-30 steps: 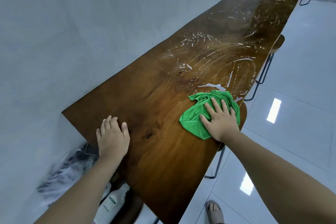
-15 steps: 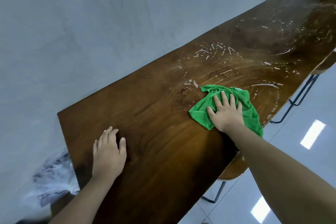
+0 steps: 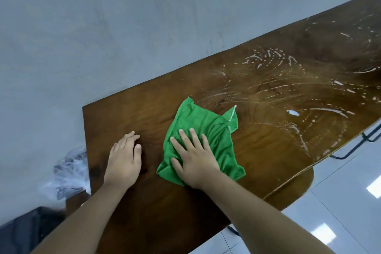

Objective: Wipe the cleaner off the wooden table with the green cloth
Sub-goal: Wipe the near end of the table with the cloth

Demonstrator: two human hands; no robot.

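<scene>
At near end of long dark-brown wooden table (image 3: 268, 156): crumpled bright-green microfibre cloth (image 3: 208, 126) lies on the top, pinned under right hand (image 3: 193, 163). Right fingers (image 3: 185, 140) straight and moderately spread, palm down; a flat press, no pinch or curl round the fabric. Left hand (image 3: 123, 161) rests flat on bare wood just beside the cloth's left edge, fingers close together, holding nothing; judged a brace.

Key relation: white streaks and dots of cleaner (image 3: 329, 111) lie beyond and to the right of the right fingertips. Table's long axis runs from lower left to upper right, and the streaks spread along it. Wood around both hands looks free of streaks. Right hand is the nearer one to the residue, so the next stroke, as I judge it, calls for a push up-right along that axis, with the left hand as anchor.

Not resolved:
- Table's far end is cut off at the right border, so the extent of cleaner is unknown.
- Cloth's underside is hidden; its wetness cannot be told.
- Pale crinkled mass (image 3: 68, 171) left of the table is blurred, possibly a plastic bag.
- Dark metal frame (image 3: 348, 153) shows only partly under the right edge.
</scene>
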